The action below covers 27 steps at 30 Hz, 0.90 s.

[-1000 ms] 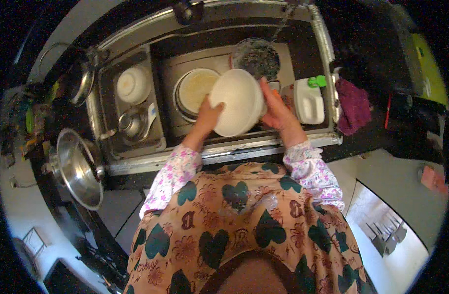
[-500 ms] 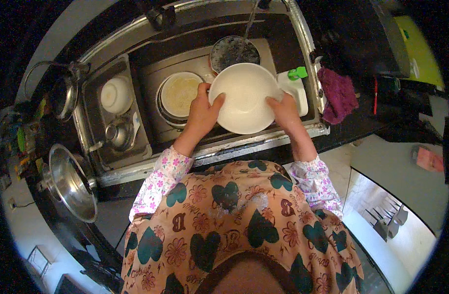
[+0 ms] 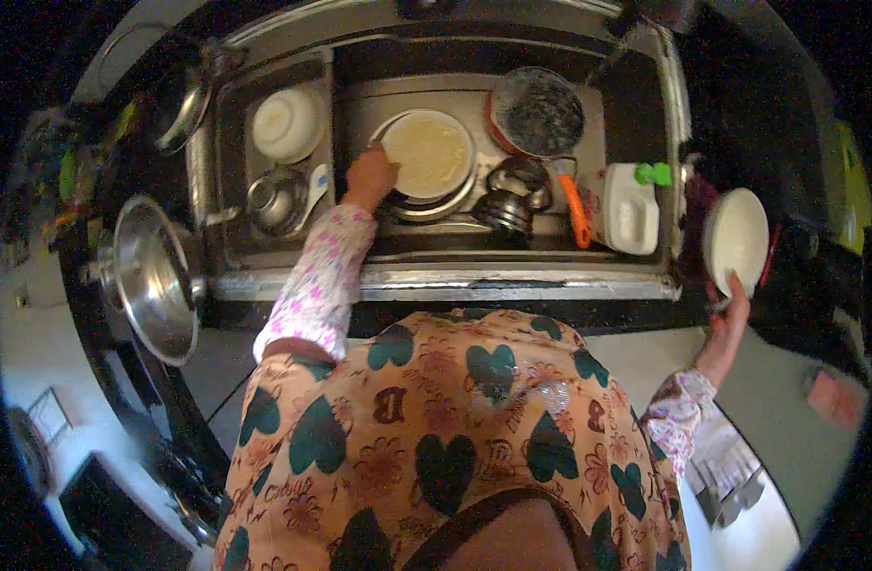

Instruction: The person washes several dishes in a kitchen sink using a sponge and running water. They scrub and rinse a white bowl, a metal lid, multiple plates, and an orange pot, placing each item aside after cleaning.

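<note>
Out past the sink's right edge, my right hand [image 3: 731,309] holds a white bowl [image 3: 740,238] by its near rim, tilted on its side. My left hand [image 3: 371,179] is in the sink, its fingers closed at the left rim of a cream plate [image 3: 428,152]. That plate lies on a stack of metal dishes [image 3: 436,208]. Just right of the stack sit small dark metal vessels [image 3: 510,198]. Behind these is a pan [image 3: 538,112] with dark, foamy contents and an orange handle [image 3: 575,207].
A white jug [image 3: 634,219] with a green cap stands at the sink's right end. The left basin holds an upturned white bowl [image 3: 288,126] and a steel pot [image 3: 277,200]. A large steel basin [image 3: 157,281] is left of the sink. Purple cloth [image 3: 697,205] lies behind the held bowl.
The white bowl has gone from both hands over the sink to the right hand alone, beyond the right edge. My left hand has let go of it and moved to the cream plate.
</note>
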Each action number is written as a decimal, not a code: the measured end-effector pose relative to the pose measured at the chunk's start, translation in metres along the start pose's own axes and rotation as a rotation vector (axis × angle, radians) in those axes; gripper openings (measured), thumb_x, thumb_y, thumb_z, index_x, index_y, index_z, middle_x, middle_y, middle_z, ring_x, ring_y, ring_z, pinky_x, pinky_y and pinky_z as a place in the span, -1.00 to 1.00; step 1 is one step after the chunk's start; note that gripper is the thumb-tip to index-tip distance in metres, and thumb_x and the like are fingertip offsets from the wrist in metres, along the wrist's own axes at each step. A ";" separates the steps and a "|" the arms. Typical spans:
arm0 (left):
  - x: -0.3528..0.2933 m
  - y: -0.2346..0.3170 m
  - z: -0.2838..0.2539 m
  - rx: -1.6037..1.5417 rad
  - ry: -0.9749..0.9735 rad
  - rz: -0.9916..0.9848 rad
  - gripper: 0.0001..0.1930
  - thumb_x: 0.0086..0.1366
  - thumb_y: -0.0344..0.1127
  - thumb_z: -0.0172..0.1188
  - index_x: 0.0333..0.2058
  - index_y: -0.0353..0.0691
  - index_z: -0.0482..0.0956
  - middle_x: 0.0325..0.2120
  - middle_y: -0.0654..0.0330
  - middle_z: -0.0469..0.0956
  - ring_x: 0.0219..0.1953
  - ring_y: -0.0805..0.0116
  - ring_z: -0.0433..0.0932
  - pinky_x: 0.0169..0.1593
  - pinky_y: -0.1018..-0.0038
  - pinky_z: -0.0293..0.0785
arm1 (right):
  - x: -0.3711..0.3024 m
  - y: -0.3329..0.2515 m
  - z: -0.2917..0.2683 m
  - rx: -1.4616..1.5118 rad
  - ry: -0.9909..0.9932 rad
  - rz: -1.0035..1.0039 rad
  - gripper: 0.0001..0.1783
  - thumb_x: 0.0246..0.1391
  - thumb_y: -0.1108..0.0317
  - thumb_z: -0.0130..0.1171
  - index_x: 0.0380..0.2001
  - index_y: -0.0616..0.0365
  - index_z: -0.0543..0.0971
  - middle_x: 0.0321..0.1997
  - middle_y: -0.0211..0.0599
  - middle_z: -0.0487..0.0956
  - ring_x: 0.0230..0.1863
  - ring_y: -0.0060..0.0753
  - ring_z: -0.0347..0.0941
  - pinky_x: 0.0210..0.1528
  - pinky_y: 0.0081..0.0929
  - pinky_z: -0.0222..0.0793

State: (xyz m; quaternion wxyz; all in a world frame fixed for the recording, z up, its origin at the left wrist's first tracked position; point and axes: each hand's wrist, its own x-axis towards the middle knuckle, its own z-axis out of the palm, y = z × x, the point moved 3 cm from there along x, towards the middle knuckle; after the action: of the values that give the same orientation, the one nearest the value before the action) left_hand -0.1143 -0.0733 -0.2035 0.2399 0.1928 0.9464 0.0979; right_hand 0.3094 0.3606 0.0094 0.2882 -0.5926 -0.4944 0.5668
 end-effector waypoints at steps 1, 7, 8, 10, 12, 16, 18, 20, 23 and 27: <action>0.004 0.000 0.008 -0.024 0.027 -0.039 -0.44 0.03 -0.12 0.19 -0.07 -0.36 0.30 -0.28 -0.17 0.51 -0.21 -0.11 0.51 -0.14 0.12 0.45 | 0.026 0.011 -0.027 0.059 0.047 0.020 -0.51 -0.05 0.33 0.17 -0.03 0.28 0.37 -0.15 -0.20 0.51 -0.23 -0.30 0.48 -0.32 -0.44 0.51; 0.001 -0.008 -0.003 -0.062 0.089 -0.079 -0.61 0.01 -0.27 0.13 -0.18 -0.35 0.42 -0.33 -0.18 0.52 -0.27 -0.13 0.52 -0.20 0.11 0.47 | 0.090 0.044 -0.057 -0.070 0.037 0.256 -0.51 -0.01 0.15 0.19 -0.08 0.23 0.41 -0.28 -0.18 0.54 -0.25 -0.29 0.49 -0.36 -0.59 0.46; -0.003 0.005 -0.013 -0.042 0.110 -0.078 -0.65 0.01 -0.30 0.12 -0.21 -0.34 0.43 -0.34 -0.17 0.52 -0.28 -0.13 0.53 -0.22 0.11 0.48 | 0.095 0.045 -0.070 -0.233 0.067 0.255 -0.44 -0.02 0.01 0.15 -0.11 0.26 0.43 -0.34 -0.14 0.56 -0.26 -0.24 0.50 -0.36 -0.54 0.43; -0.005 0.019 -0.025 0.002 0.156 -0.022 -0.71 0.02 -0.34 0.09 -0.25 -0.33 0.46 -0.37 -0.14 0.51 -0.31 -0.11 0.54 -0.26 0.11 0.49 | 0.111 0.047 -0.099 -0.696 0.175 0.174 -0.31 -0.01 -0.19 0.04 -0.16 0.31 0.46 -0.39 -0.07 0.57 -0.27 -0.13 0.50 -0.32 -0.41 0.39; -0.005 0.024 -0.035 0.070 0.223 0.086 -0.77 0.03 -0.40 0.07 -0.28 -0.30 0.48 -0.38 -0.11 0.50 -0.35 -0.09 0.54 -0.30 0.12 0.50 | 0.125 0.047 -0.120 -1.281 0.308 -0.021 -0.20 -0.01 -0.32 -0.10 -0.21 0.35 0.48 -0.36 0.01 0.57 -0.27 0.01 0.48 -0.24 -0.22 0.37; -0.017 0.057 -0.073 0.155 0.285 0.199 -0.73 0.03 -0.46 0.06 -0.22 -0.25 0.42 -0.39 -0.07 0.48 -0.40 -0.06 0.55 -0.35 0.17 0.51 | 0.056 0.001 -0.091 -1.380 0.628 -0.483 -0.30 -0.01 -0.27 -0.04 -0.28 0.27 0.52 -0.42 0.13 0.55 -0.33 0.14 0.47 -0.28 -0.04 0.33; -0.025 0.071 -0.087 0.208 0.312 0.210 -0.68 0.03 -0.47 0.06 -0.17 -0.22 0.37 -0.39 -0.07 0.47 -0.41 -0.05 0.55 -0.38 0.19 0.51 | 0.010 -0.029 -0.040 -1.256 0.501 -0.488 -0.33 0.03 -0.23 -0.07 -0.16 0.23 0.48 -0.27 0.01 0.56 -0.21 0.00 0.48 -0.16 -0.23 0.33; -0.028 0.077 -0.091 0.259 0.286 0.174 -0.64 0.03 -0.47 0.06 -0.13 -0.19 0.31 -0.35 -0.05 0.44 -0.43 -0.03 0.55 -0.32 0.16 0.49 | -0.016 -0.042 0.010 -1.066 0.390 -0.580 -0.42 0.06 -0.16 -0.03 -0.17 0.18 0.49 -0.29 -0.02 0.56 -0.23 -0.09 0.50 -0.16 -0.30 0.34; -0.049 0.075 -0.108 0.381 0.308 0.158 -0.59 0.04 -0.46 0.07 -0.09 -0.18 0.27 -0.27 -0.04 0.38 -0.36 -0.01 0.52 -0.18 0.10 0.41 | -0.035 -0.021 0.106 -0.916 -0.003 -0.751 -0.57 0.12 0.04 0.01 -0.10 0.14 0.47 -0.25 -0.12 0.57 -0.21 -0.27 0.49 -0.15 -0.41 0.34; -0.051 0.071 -0.117 0.240 0.477 0.161 -0.46 -0.01 -0.49 0.09 0.01 -0.18 0.21 -0.18 -0.05 0.29 -0.20 -0.05 0.42 -0.03 0.13 0.28 | -0.100 0.002 0.213 -0.850 -0.465 -0.849 -0.60 -0.04 0.32 0.18 -0.09 0.14 0.43 -0.16 -0.09 0.52 -0.16 -0.13 0.48 -0.12 -0.36 0.36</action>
State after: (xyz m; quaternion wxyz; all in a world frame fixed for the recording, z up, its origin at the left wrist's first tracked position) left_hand -0.1083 -0.0406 -0.0610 -0.0228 0.2657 0.9627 0.0465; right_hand 0.1193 0.2225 0.0057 0.1128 -0.2695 -0.9169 0.2720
